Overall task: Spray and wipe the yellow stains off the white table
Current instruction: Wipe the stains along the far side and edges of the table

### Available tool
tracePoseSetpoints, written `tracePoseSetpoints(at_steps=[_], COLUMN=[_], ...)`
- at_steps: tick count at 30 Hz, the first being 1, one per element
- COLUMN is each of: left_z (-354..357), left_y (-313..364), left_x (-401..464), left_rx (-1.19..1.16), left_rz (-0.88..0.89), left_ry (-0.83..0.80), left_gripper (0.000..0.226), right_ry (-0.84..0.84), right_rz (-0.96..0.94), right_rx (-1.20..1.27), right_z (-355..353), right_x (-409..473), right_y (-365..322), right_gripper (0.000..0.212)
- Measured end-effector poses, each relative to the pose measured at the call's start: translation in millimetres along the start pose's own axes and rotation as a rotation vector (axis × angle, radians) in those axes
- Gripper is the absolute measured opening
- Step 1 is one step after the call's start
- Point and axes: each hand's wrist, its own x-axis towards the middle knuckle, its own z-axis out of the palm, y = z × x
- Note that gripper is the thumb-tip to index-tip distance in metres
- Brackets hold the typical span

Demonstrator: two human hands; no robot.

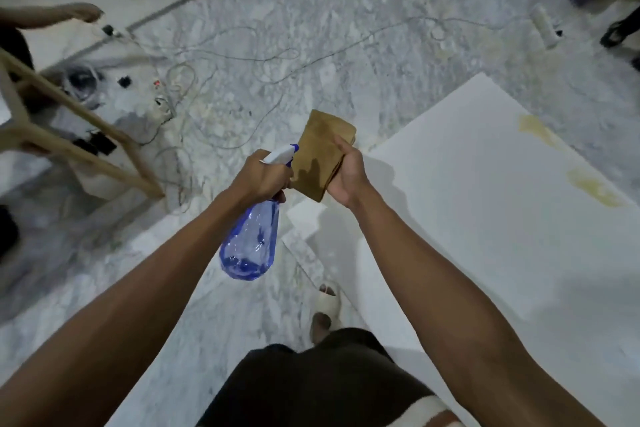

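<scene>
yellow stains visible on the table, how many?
2. One stain near the white table far edge, another nearer along the same edge. More may lie out of frame.

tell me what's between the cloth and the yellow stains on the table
Only bare white table: the head view shows nothing lying between the cloth in the right hand and the stains.

Spray bottle (250,246) – clear blue body, white head w/ blue nozzle tip. Folded cloth (322,152) tan-brown, darker patch low down. Counter (485,218) white w/ yellow stains (594,185). Floor (311,28) – grey-white marble veining. Shorts (311,388) dark.
</scene>
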Motion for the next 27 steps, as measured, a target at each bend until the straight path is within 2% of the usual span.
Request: tracePoseSetpoints(at_steps=[2,9,16,23,27], left_z=[0.7,20.7,65.2,89.9,97.9], left_y=[-12.5,-63.5,-113.3,-124.3,-136.0], left_x=[-24.0,-123.4,-215.7,-247.8,-240.2], left_rx=[-0.041,-0.119,-0.27,-0.367,-0.364], left_rz=[-0.013,-0.013,-0.074,-0.087,-0.134], left_ry=[0.055,0.227,0.286,0.3,0.312], left_gripper=[0.024,0.015,0.014,0.011,0.024], right_ry=[-0.044,-0.173,-0.228,-0.203,-0.133], right_rz=[0.038,0.073,0.076,0.124,0.171], right_rx=[-0.022,-0.115,-0.157,-0.253,-0.499], right_z=[6.1,1.0,-29.0,-53.9,-88.2], right_x=[-12.7,-81.4,-158.6,-193.8,-190.8], right_y=[13.8,67.5,92.9,111.3,121.9], right_gripper=[0.051,0.053,0.055,0.055,0.044])
